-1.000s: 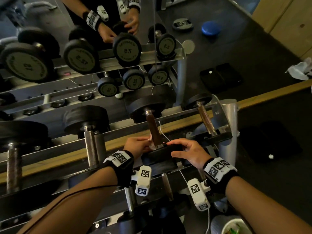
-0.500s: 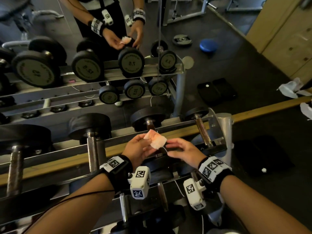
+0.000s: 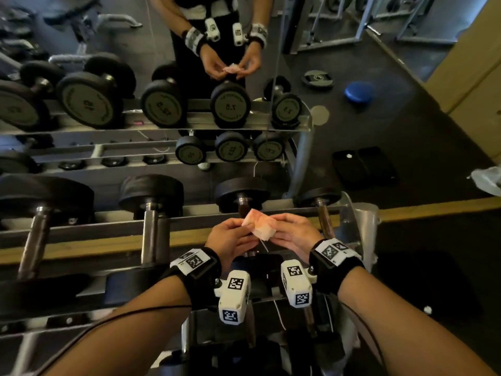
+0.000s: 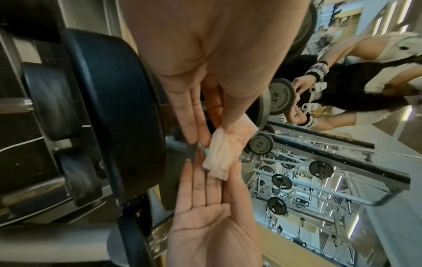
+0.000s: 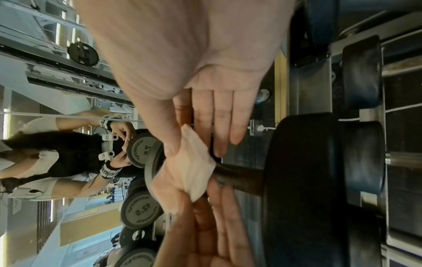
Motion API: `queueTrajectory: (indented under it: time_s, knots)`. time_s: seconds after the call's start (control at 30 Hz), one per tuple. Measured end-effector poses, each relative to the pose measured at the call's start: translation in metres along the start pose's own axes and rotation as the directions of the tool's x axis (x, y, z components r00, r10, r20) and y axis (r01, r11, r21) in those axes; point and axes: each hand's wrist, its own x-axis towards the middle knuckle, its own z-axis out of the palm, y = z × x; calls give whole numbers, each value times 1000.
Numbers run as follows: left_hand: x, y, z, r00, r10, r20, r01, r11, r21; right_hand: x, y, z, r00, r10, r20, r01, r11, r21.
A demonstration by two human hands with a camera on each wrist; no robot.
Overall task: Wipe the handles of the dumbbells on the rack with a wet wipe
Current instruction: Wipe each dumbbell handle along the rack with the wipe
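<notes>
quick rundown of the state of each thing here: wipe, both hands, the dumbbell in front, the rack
wet wipe: crumpled, stained pinkish, held up off the handle between both hands
left hand: pinches the wipe
right hand: pinches the wipe's other side
dumbbell handle: brownish, untouched right now
rack: loaded with dumbbells lying in a row

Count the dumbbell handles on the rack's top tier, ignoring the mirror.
4: far-left handle, second handle, third handle behind the wet wipe, right-end handle. More may sit off-frame.

On the near rack [image 3: 113,221]: 4 dumbbells [image 3: 150,202], 2 hands [image 3: 230,236], 1 wet wipe [image 3: 261,225]
</notes>
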Motion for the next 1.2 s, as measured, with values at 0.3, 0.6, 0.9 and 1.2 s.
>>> queueTrajectory:
  time_s: [0.3,0.6,0.9,1.2]
  knots:
    - [-7,-17,0,910,331,-250,-269,930,251,30,-6,-14,998,67,-21,-68,997,-29]
    - [-29,-58,-38,923,327,-201,-202,859,471,86,20,-9,981,-67,-180,4,943,-332]
    - [-32,-54,-42,962,241,-128,-164,885,435,104,25,6,997,-56,58,63,990,-124]
    - [-28,-57,-45,959,251,-135,-177,896,407,89,34,0,966,-177,188,219,947,-234]
